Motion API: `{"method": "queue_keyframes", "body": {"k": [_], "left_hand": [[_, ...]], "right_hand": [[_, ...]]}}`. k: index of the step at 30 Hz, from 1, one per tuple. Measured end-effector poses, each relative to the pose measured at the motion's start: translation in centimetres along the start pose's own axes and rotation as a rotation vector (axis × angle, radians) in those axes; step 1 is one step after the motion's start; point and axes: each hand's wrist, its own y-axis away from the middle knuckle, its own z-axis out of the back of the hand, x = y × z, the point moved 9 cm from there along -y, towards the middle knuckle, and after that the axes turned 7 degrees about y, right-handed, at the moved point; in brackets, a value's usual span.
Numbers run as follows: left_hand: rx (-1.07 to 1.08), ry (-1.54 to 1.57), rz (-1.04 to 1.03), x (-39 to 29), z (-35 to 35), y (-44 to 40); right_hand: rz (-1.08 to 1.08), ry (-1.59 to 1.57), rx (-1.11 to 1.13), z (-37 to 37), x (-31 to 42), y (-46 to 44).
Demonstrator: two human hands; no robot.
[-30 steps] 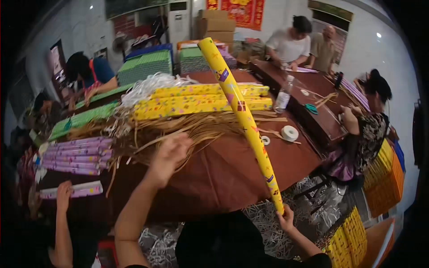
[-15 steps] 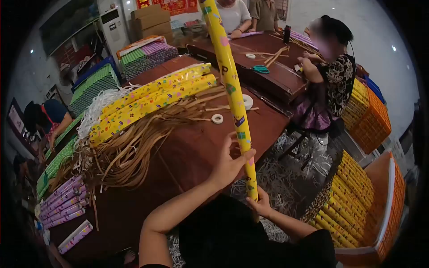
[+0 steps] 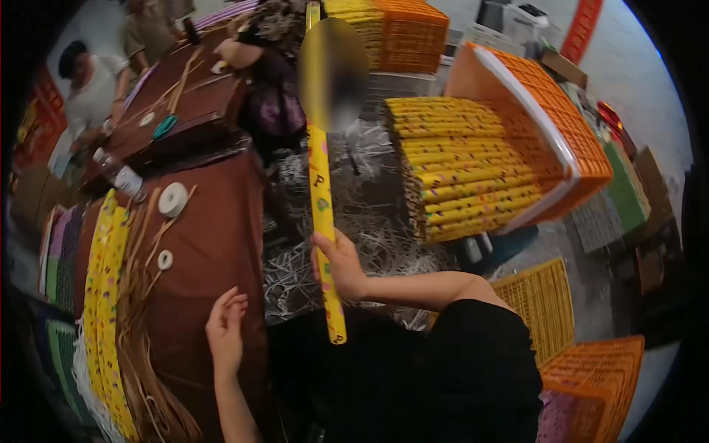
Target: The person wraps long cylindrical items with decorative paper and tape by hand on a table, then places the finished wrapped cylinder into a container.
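A long yellow roll of patterned wrapping paper (image 3: 320, 184) stands nearly upright before me. My right hand (image 3: 340, 264) is wrapped round its lower part. Over the edge of the brown table (image 3: 214, 258), my left hand (image 3: 227, 332) is held off the roll, its fingers loosely apart with nothing in them. Other yellow rolls (image 3: 111, 288) lie on the table's left side, beside a bunch of brown paper strips (image 3: 148, 391). Two white tape rolls, a large one (image 3: 173, 199) and a smaller one (image 3: 165, 260), rest near the strips.
To the right, an orange crate (image 3: 565, 111) lies tipped, with many stacked yellow rolls (image 3: 465, 177). More orange crates (image 3: 598, 369) stand lower right. Shredded paper (image 3: 369, 255) litters the floor. At the far table, with teal scissors (image 3: 165, 127), a person (image 3: 277, 88) is seated.
My view has swung right towards the orange crate. My left hand has let go of the roll and moved left. My right hand still grips it, now higher above its lower end.
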Motion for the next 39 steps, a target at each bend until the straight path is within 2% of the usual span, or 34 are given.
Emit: {"method": "queue_keyframes", "body": {"k": [3, 5, 9, 11, 13, 15, 16, 18, 20, 21, 24, 28, 32, 36, 38, 39], "left_hand": [[-0.048, 0.18, 0.029, 3.4, 3.5, 0.6], [-0.098, 0.288, 0.056, 3.4, 4.8, 1.3], [-0.081, 0.239, 0.074, 3.7, 4.6, 1.8], [-0.069, 0.223, 0.072, 3.6, 4.4, 1.8], [-0.069, 0.205, 0.072, 3.6, 4.5, 2.0], [-0.084, 0.248, 0.078, 3.9, 4.9, 1.9], [-0.089, 0.247, 0.081, 3.9, 5.1, 1.9], [-0.129, 0.283, 0.101, 4.2, 5.4, 1.8], [-0.176, 0.3, 0.118, 4.3, 5.5, 1.8], [-0.224, 0.316, 0.133, 4.4, 5.8, 1.9], [-0.242, 0.325, 0.168, 4.6, 6.2, 2.0], [-0.274, 0.361, 0.18, 6.3, 7.5, 1.6], [-0.313, 0.379, 0.196, 6.2, 7.2, 1.5], [-0.33, 0.391, 0.201, 6.4, 7.4, 1.3], [-0.336, 0.402, 0.203, 6.5, 7.6, 1.4], [-0.338, 0.406, 0.2, 6.6, 7.6, 1.3]], "right_hand": [[-0.009, -0.031, -0.297, 5.5, -0.7, -3.3], [0.089, -0.055, -0.463, 9.9, -1.4, -4.7], [0.233, -0.069, -0.779, 19.7, 0.4, -7.4], [0.322, 0.275, -1.158, 29.0, 0.7, -11.1], [-0.022, 0.578, -1.293, 35.7, 3.5, -12.6], [-0.187, 0.427, -1.303, 40.1, 6.0, -12.4], [-0.214, 0.414, -1.345, 43.3, 6.8, -12.6], [-0.24, 0.409, -1.385, 44.6, 7.7, -12.4], [-0.28, 0.621, -1.486, 40.9, 11.7, -8.5], [-0.375, 0.701, -1.451, 43.4, 10.8, -9.8], [-0.425, 0.645, -1.416, 45.1, 10.7, -10.4], [-0.403, 0.685, -1.311, 47.0, 11.5, -12.4], [-0.678, 0.903, -1.104, 50.1, 11.2, -14.0], [-0.732, 1.036, -1.195, 49.8, 12.8, -13.4], [-0.855, 1.248, -0.981, 50.8, 13.1, -14.4], [-0.856, 1.246, -0.983, 51.1, 12.7, -14.0]]}}
